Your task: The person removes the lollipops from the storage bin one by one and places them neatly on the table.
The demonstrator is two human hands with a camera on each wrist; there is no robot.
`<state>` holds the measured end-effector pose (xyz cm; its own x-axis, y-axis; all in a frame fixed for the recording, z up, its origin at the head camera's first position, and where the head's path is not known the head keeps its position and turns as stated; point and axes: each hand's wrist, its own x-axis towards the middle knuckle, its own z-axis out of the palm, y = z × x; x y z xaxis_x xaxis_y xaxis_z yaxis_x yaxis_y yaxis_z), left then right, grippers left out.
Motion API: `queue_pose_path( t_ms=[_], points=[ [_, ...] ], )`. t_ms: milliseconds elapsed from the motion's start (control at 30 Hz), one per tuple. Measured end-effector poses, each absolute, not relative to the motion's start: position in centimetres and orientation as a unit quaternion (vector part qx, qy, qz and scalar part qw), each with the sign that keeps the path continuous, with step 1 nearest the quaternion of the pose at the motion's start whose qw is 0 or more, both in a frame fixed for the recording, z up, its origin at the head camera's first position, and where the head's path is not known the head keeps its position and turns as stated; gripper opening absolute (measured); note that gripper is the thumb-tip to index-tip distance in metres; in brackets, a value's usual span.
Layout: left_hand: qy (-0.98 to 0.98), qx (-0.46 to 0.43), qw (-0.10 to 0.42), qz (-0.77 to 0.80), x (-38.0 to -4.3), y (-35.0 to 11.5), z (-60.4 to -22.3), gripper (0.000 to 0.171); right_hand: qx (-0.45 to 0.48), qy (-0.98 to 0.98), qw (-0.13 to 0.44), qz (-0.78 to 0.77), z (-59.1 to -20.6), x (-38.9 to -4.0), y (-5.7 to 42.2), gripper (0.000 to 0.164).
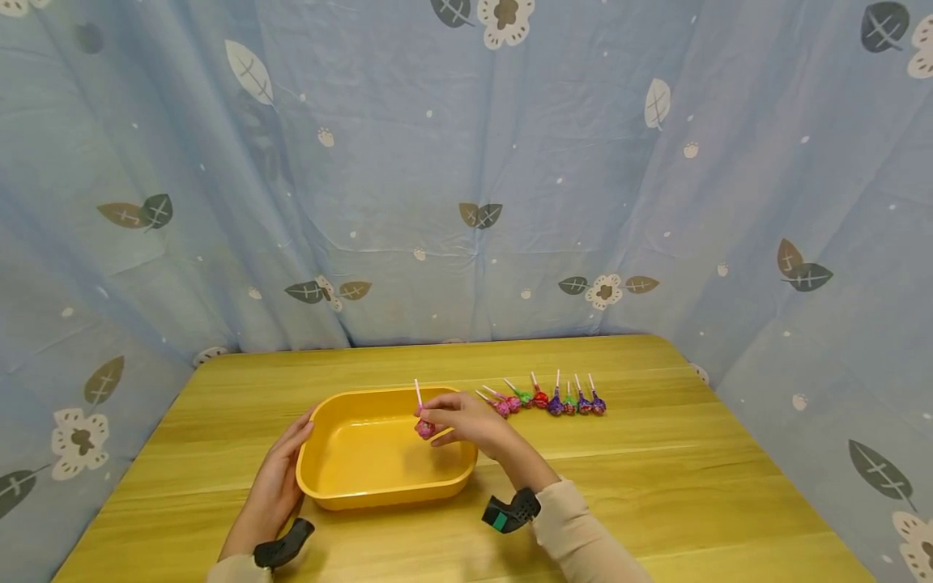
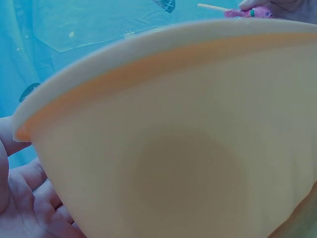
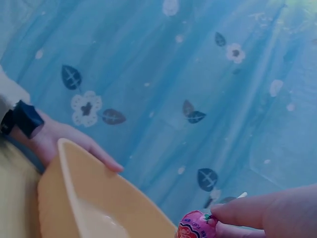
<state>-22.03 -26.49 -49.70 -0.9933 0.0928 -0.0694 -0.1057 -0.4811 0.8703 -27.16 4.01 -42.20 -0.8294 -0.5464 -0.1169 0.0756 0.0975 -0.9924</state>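
In the head view my left hand (image 1: pixel 280 465) lies along the left side of a yellow plastic basin (image 1: pixel 386 492), its fingertips at the rim. The left wrist view shows the palm (image 2: pixel 29 203) beside the basin's outer wall (image 2: pixel 188 109). Above the basin's right part, my right hand (image 1: pixel 462 421) pinches a pink-wrapped lollipop (image 1: pixel 425 429) between thumb and fingers, its white stick pointing up. Close up in the right wrist view, the pink wrapper (image 3: pixel 194 224) sits at the fingertips. Part of the right hand is out of that frame.
A row of several wrapped lollipops (image 1: pixel 555 403), pink, green, red and purple, lies on the wooden table (image 1: pixel 656 486) to the right of the basin, sticks pointing away. Behind the table hangs a blue patterned curtain (image 1: pixel 408 162). Each wrist carries a black device (image 1: pixel 513 510).
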Motion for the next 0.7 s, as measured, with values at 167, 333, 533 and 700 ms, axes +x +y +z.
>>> queue_pose_path(
  t_ms=[167,333,533,700],
  points=[
    [0.502,-0.002,0.058,0.863,-22.1,-26.4,-49.6,0.06,-0.168,0.703,0.232,-0.651,-41.6,-27.3,5.5,0.032],
    [0.504,-0.01,0.067,0.861,-22.1,-26.4,-49.5,0.063,-0.165,0.7,0.222,-0.659,-41.3,-27.5,7.2,0.033],
    [0.498,-0.012,0.072,0.864,-22.1,-26.5,-49.5,0.065,-0.15,0.686,0.213,-0.679,-41.2,-27.8,8.9,0.034],
    [0.503,-0.006,0.069,0.862,-22.1,-26.4,-49.5,0.065,-0.132,0.687,0.199,-0.686,-41.0,-27.9,10.1,0.037]
  ],
)
